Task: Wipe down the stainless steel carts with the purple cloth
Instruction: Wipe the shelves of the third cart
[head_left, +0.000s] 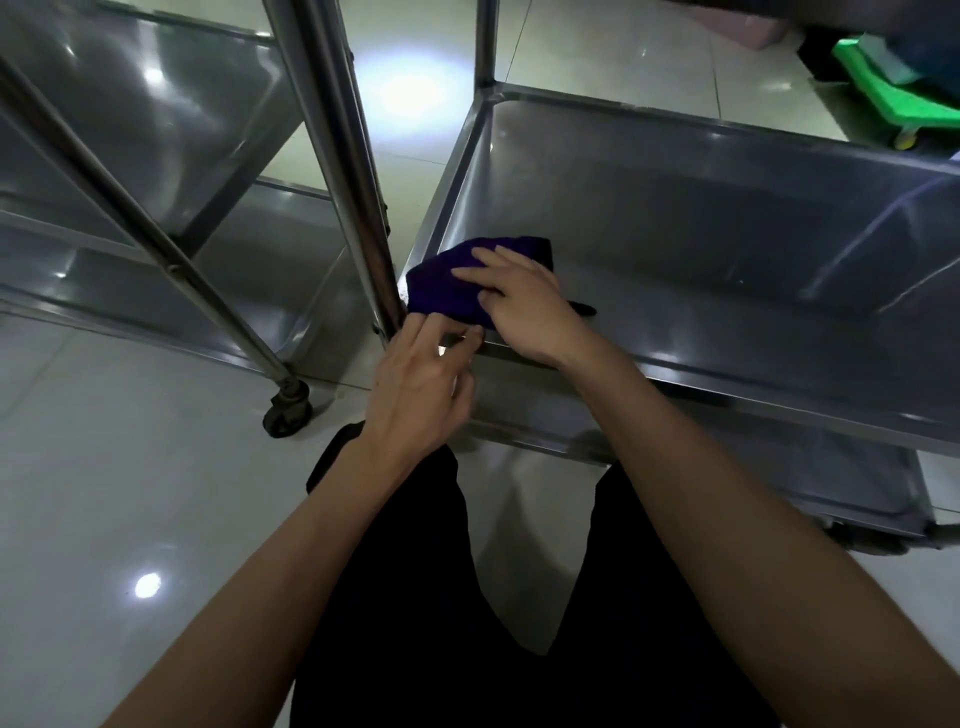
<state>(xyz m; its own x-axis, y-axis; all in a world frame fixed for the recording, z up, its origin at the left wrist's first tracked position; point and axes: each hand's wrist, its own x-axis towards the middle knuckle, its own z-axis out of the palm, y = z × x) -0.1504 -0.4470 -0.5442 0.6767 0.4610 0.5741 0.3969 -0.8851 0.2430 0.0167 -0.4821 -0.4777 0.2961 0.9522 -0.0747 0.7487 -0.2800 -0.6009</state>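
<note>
A: Entry, head view. Where is your purple cloth (449, 283)?

B: Bunched in the near-left corner of the shelf of the right-hand cart (727, 244), lying on the steel just beside the corner post (358, 171). Your right hand (519, 301) lies flat on top of it, fingers straight and spread, pressing the cloth onto the shelf surface. It is not curled round the fabric; call it a flat press.

A: And your left hand (418, 389)?

B: At the near rim of the same shelf, right at that corner. Its fingertips (470, 332) reach the lower edge of the cloth. The fingers are bent and drawn together there, but whether they pinch the fabric or only touch the rim, I cannot tell; the right wrist and the shadow hide the contact.

A: Note the surroundings.

B: A second steel cart (156, 156) stands to your left, its shelves reflecting ceiling lights, one castor (285, 410) on the pale tiled floor (104, 519). The two carts are close, a narrow strip of floor between them. A lower shelf of the right-hand cart shows beneath the one you are wiping. A green wheeled platform (893, 98) sits at the upper right, well apart from the cloth. Your dark trousers (467, 623) fill the bottom centre.
</note>
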